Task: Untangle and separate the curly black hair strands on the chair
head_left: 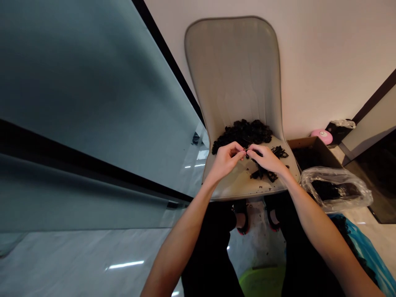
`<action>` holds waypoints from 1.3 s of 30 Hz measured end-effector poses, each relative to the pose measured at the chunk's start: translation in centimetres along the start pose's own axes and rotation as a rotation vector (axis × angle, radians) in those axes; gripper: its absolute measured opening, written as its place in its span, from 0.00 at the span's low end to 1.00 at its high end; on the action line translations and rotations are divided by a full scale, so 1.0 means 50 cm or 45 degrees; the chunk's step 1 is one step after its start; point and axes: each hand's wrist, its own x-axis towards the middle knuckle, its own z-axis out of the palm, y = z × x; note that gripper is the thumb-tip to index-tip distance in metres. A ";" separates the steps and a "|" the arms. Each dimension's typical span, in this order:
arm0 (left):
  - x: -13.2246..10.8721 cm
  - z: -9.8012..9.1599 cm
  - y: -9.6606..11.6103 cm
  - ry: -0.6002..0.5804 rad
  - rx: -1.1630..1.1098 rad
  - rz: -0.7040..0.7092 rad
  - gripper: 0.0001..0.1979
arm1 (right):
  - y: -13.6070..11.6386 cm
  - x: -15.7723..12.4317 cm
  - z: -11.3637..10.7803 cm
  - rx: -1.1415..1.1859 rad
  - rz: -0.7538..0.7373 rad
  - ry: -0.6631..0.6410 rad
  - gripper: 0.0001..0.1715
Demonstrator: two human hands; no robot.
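Over the seat of a grey padded chair (233,74), my two hands meet fingertip to fingertip. My left hand (229,157) is closed in a pinch on a small dark piece, mostly covered by the fingers. Opposite it, my right hand (262,157) pinches the same spot, thumb and forefinger together. Just behind the hands lies a wide heap of small black pieces (244,131), soft or rubbery looking; their exact kind cannot be made out. A smaller black cluster (264,175) rests under my right hand, and another bunch (279,152) sits right of it. Crumbs dot the seat.
To the right stand a cardboard box (305,142) with dark contents, a clear plastic bag (355,181) holding black bits, and a blue bag (368,243). A pink round object (322,136) is near the wall. Frosted glass panels (102,82) border the left. Something green (262,282) lies below.
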 end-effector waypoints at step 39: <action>-0.013 -0.014 0.037 0.031 0.426 0.301 0.04 | -0.011 -0.005 -0.015 -0.109 -0.058 -0.085 0.18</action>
